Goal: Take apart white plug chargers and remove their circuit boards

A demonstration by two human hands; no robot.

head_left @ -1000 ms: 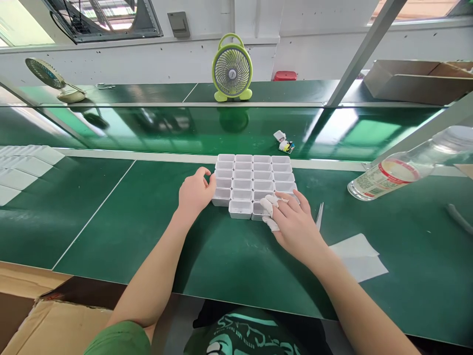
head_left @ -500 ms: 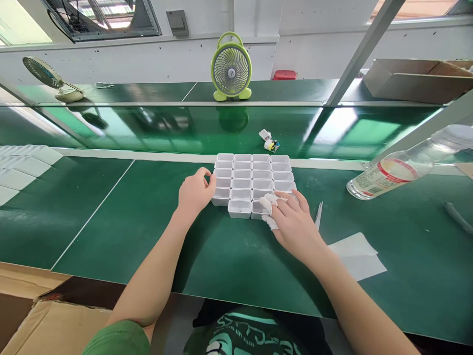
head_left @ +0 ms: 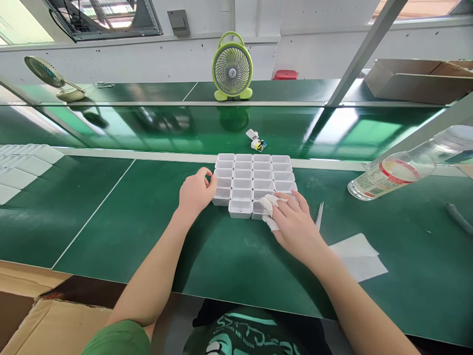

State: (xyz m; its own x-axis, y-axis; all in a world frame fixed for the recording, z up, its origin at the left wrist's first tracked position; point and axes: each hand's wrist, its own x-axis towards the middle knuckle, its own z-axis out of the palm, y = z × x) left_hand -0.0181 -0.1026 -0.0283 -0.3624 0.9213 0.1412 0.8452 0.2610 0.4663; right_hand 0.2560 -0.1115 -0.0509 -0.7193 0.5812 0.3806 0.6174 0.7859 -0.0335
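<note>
A white plastic tray of several small square cells lies on the green bench in front of me. My left hand rests against its left edge, thumb and fingers touching the cells there. My right hand lies flat over the tray's near right corner; white finger cots cover its thumb and forefinger. The cells that show look empty. A small circuit board with a white part lies on the green conveyor belt just beyond the tray.
A clear bottle lies on its side at right. White paper sheets and tweezers lie by my right wrist. White trays sit at far left. A green fan and a cardboard box stand at the back.
The small circuit board has travelled left along the conveyor belt. Both hands have stayed on the tray.
</note>
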